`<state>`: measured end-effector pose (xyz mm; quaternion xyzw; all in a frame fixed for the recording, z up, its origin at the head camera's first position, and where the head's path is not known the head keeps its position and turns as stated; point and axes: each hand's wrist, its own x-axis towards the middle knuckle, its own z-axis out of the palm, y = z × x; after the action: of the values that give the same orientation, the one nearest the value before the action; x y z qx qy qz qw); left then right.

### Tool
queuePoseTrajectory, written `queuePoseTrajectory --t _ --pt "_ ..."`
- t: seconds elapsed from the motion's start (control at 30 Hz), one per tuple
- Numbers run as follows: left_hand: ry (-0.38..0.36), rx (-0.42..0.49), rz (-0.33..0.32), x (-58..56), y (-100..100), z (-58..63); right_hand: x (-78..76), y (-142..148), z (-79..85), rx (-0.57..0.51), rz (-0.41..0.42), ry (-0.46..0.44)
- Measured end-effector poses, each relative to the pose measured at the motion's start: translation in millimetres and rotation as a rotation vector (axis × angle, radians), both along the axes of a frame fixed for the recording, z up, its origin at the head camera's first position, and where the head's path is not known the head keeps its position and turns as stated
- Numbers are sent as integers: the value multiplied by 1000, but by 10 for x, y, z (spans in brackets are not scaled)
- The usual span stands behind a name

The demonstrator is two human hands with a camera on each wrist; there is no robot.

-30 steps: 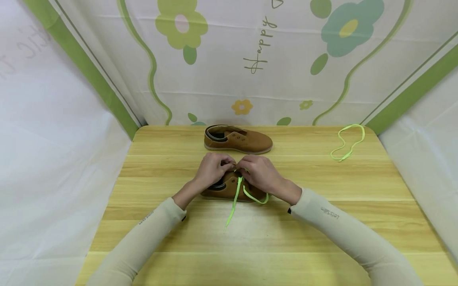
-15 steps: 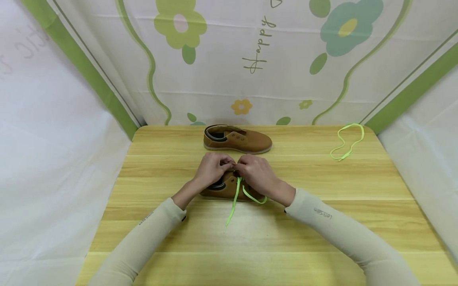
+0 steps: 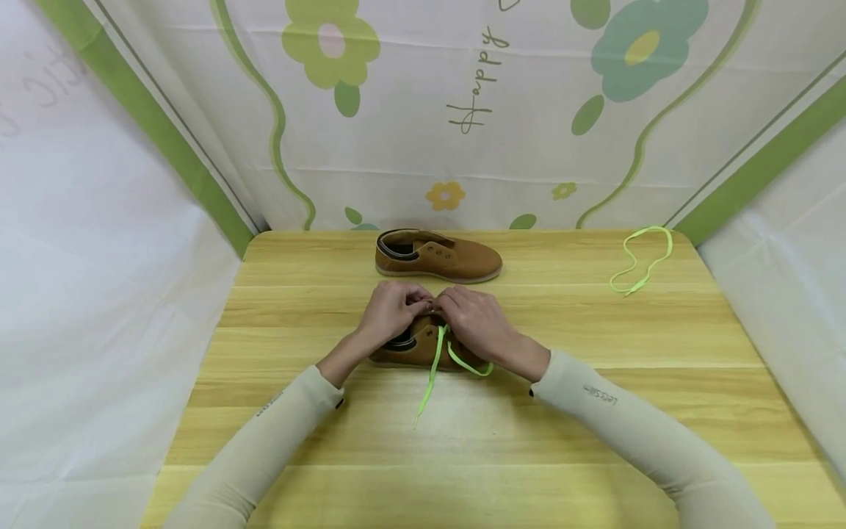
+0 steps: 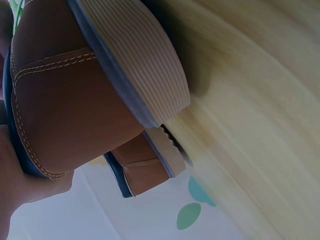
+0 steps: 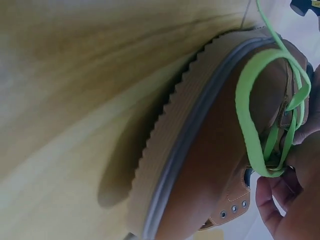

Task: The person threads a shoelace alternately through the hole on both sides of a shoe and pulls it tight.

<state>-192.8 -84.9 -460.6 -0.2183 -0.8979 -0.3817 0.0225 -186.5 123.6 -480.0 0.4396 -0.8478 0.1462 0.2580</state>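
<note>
A brown leather shoe [image 3: 418, 355] stands on the wooden table, toe to the right, its middle partly hidden by both hands. A bright green shoelace [image 3: 432, 378] runs through its near eyelets; one end trails onto the table, and a loop [image 5: 243, 102] stands out over the shoe in the right wrist view. My left hand [image 3: 388, 314] pinches the far eyelet flap of the shoe, heel side. Opposite it, my right hand [image 3: 477, 320] has its fingertips pinched at the same flap, apparently on the shoelace; the exact contact is hidden.
Behind the hands stands a second brown shoe [image 3: 465, 260] without a lace, its eyelets bare. Another green shoelace [image 3: 651, 258] lies looped at the table's far right corner. A white floral curtain [image 3: 396, 147] rises along the table's [image 3: 562, 441] back edge.
My right hand has shifted slightly left toward the left hand, then a touch back. The bit of green lace seen between the fingertips is now hidden. My left hand stays nearly still.
</note>
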Motion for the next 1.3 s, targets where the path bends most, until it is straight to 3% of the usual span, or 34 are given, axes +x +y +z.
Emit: queuePoseTrajectory --t 0.17,0.57,0.8,1.0,1.3 --pt "7 5 -5 5 -1 -18 27 23 -27 -82 -38 -148" --pt "36 3 -9 10 0 -23 63 70 145 -214 -78 -488" --pt "59 -1 -15 -1 -5 -33 71 151 207 -340 -51 -550" --pt "88 3 -15 5 -9 -54 67 239 231 -445 -40 -693" --pt "108 -2 -20 24 -15 -58 81 352 219 -538 -21 -827"
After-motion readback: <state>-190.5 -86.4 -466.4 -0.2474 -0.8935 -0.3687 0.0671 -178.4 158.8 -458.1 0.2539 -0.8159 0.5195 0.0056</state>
